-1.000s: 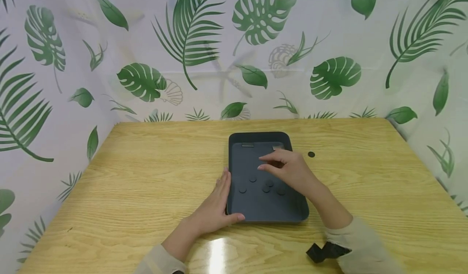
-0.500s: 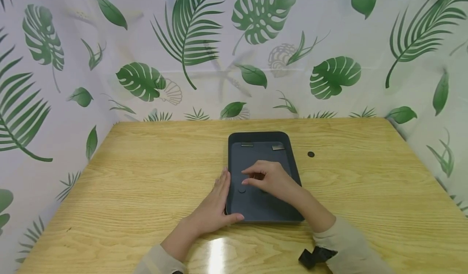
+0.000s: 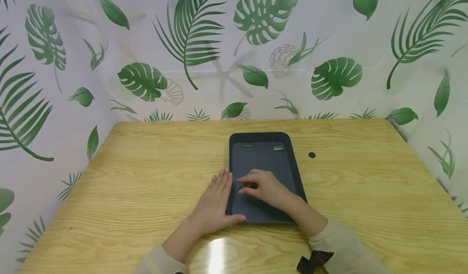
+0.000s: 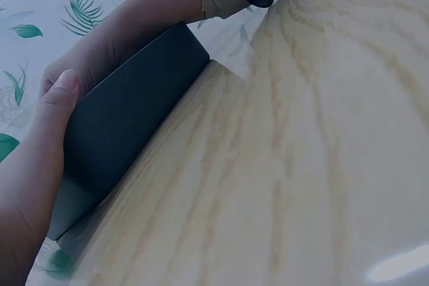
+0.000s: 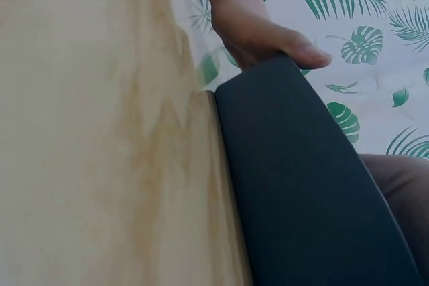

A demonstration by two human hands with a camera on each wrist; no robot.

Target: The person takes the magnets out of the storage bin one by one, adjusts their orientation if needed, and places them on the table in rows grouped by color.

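A dark grey rectangular tray (image 3: 261,157) lies on the wooden table. My left hand (image 3: 213,207) rests along its left side with straight fingers, its thumb over the near rim. In the left wrist view that thumb (image 4: 66,82) touches the tray's edge. My right hand (image 3: 268,189) is over the tray's lower middle, thumb and fingers bent with a gap between their tips; nothing shows between them. It covers the part of the tray where small dark discs lay. Two small flat metallic pieces (image 3: 248,145) lie inside, near the far wall.
A single small black disc (image 3: 312,155) lies on the table (image 3: 365,184) to the right of the tray. A leaf-patterned cloth (image 3: 204,99) closes off the back and sides. A black device (image 3: 316,259) is strapped to the right wrist.
My right hand has moved left and nearer across the tray, uncovering the right metallic piece and hiding the several discs seen before. The left hand stays at the tray's side.
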